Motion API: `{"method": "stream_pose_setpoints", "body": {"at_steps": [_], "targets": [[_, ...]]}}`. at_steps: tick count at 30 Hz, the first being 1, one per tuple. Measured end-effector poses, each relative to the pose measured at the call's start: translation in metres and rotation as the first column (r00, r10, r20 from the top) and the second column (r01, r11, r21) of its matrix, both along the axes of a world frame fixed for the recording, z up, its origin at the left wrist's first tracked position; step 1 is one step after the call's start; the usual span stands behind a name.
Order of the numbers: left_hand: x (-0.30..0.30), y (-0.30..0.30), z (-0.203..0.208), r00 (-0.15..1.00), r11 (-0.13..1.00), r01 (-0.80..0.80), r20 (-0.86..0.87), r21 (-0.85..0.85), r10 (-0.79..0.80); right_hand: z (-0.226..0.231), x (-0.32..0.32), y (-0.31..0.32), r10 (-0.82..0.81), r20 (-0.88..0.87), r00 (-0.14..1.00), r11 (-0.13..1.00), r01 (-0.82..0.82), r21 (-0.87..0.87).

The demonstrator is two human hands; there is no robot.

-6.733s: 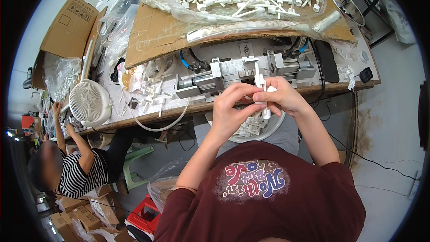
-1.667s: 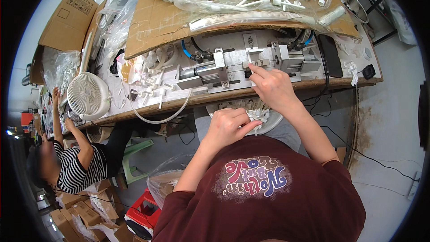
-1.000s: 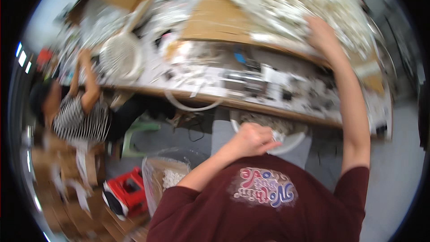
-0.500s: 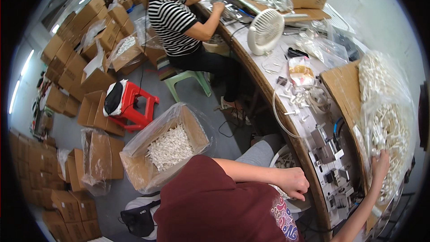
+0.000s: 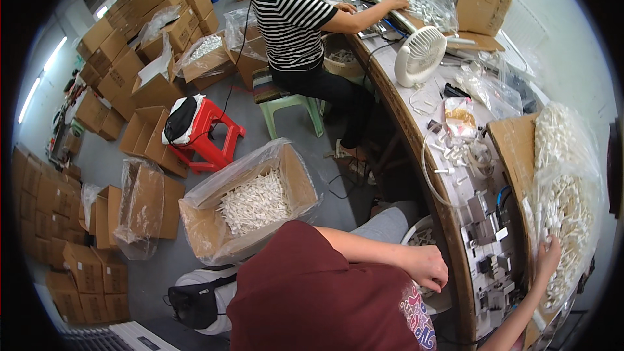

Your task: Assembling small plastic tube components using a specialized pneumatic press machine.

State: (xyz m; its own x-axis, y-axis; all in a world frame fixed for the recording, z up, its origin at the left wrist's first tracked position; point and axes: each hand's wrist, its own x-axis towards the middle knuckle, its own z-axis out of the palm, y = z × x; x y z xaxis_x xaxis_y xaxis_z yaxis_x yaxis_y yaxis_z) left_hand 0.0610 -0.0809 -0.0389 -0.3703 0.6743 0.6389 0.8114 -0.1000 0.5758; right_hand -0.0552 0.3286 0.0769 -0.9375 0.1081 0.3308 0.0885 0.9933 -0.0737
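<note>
Parts (image 5: 564, 211), white and stemmed, lie heaped in a clear bag (image 5: 575, 156) on the bench (image 5: 459, 266). From the head view, I see my right hand (image 5: 548, 257) at the heap with fingers bent against it; I can't tell whether it grips 1. My left hand (image 5: 424, 266) is curled above the bowl (image 5: 442, 300); its palm is hidden, so I can't tell if it holds anything. I judge the work partway: a large heap is left in the bag, and the bowl holds some parts. Many more fill 1 box (image 5: 201, 226) on the floor. Whether the jig (image 5: 482, 227) is loaded, I can't tell.
</note>
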Motion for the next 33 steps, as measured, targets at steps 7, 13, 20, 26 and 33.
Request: {"method": "stream_pose_setpoints", "body": {"at_steps": [7, 13, 20, 26, 33], "targets": [[0.007, -0.030, 0.010, 0.998, 0.997, -0.067, 0.003, -0.035, 0.067, -0.014, 0.009, 0.019, 0.053, -0.289, 0.956, 0.997, -0.067, -0.037], [0.003, -0.040, 0.017, 0.992, 0.980, -0.120, 0.015, -0.161, 0.124, 0.011, 0.032, -0.018, -0.128, -0.487, 0.864, 0.683, -0.280, -0.675], [-0.011, -0.007, 0.051, 0.999, 0.991, -0.036, 0.008, -0.130, 0.037, 0.026, 0.066, -0.044, -0.304, -0.429, 0.850, 0.238, -0.369, -0.899], [-0.038, 0.033, 0.085, 0.967, 0.984, -0.137, 0.232, 0.110, 0.109, 0.031, 0.115, -0.115, -0.185, -0.385, 0.904, 0.312, -0.317, -0.895], [-0.059, 0.066, 0.101, 0.999, 0.999, 0.033, 0.013, 0.040, -0.033, 0.005, 0.153, -0.150, 0.047, -0.171, 0.984, -0.198, -0.158, -0.967]]}}
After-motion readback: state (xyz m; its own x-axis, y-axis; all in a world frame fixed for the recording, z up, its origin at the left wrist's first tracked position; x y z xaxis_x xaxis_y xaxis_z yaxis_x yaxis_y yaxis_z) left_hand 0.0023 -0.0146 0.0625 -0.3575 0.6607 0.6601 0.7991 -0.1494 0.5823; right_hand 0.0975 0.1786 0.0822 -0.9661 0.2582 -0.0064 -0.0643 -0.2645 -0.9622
